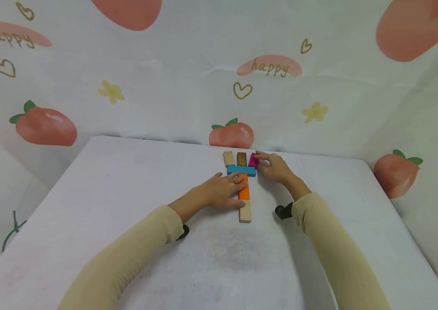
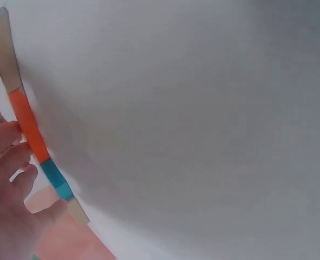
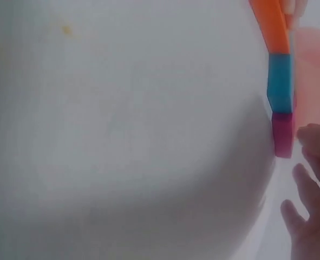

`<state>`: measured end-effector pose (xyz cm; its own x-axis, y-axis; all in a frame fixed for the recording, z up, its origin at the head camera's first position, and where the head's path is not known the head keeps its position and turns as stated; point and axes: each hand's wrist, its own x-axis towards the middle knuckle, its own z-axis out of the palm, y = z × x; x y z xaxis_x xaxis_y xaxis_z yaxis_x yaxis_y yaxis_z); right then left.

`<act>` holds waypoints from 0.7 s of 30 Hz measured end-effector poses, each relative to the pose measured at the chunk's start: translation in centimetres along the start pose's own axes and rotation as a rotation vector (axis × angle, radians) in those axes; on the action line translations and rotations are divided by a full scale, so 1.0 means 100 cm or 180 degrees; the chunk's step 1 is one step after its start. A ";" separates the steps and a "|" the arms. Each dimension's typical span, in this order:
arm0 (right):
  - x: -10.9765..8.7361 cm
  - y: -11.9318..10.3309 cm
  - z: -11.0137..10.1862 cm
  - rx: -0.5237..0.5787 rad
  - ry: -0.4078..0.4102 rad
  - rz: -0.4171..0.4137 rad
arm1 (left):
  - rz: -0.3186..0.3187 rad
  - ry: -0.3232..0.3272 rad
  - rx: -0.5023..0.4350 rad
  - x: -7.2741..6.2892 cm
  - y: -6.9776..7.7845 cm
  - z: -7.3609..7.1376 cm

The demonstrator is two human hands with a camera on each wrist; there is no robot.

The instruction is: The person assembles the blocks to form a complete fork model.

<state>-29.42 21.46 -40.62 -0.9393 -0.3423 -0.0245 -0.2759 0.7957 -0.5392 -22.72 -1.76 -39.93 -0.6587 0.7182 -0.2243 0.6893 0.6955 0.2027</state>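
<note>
Several flat wooden blocks lie in a figure on the table. A plain wood block [image 1: 245,214] is nearest, then an orange block [image 1: 244,192]. A blue block [image 1: 241,170] lies crosswise at the far end of the orange one. Beyond it are a pale wood block [image 1: 228,159], a dark brown block [image 1: 242,159] and a magenta block [image 1: 252,160]. My left hand [image 1: 223,191] rests its spread fingers on the orange block, thumb at the plain one. A fingertip of my right hand [image 1: 275,168] touches the magenta block; its other fingers are loosely spread in the right wrist view.
The white-covered table [image 1: 145,172] runs back to a printed cloth [image 1: 180,86] with peaches and hearts. Just past the far blocks is the table's back edge. Dark straps, one with a black piece [image 1: 284,211], are at both wrists.
</note>
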 end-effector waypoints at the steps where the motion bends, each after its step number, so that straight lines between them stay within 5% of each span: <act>1: -0.001 0.000 -0.001 0.0021 0.0046 -0.0004 | 0.0002 -0.0004 0.0015 0.000 0.000 0.000; 14: -0.018 0.010 -0.023 -0.0148 0.0006 0.0203 | 0.0061 0.0055 0.0124 0.002 -0.001 -0.005; 21: -0.025 0.015 -0.036 -0.0201 -0.0083 0.0230 | 0.0043 0.0311 0.0037 -0.003 -0.013 -0.008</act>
<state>-28.19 25.31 -38.30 -0.9518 -0.2952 -0.0836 -0.2208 0.8483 -0.4812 -23.68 -2.83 -39.35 -0.6752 0.7265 -0.1275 0.7014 0.6859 0.1937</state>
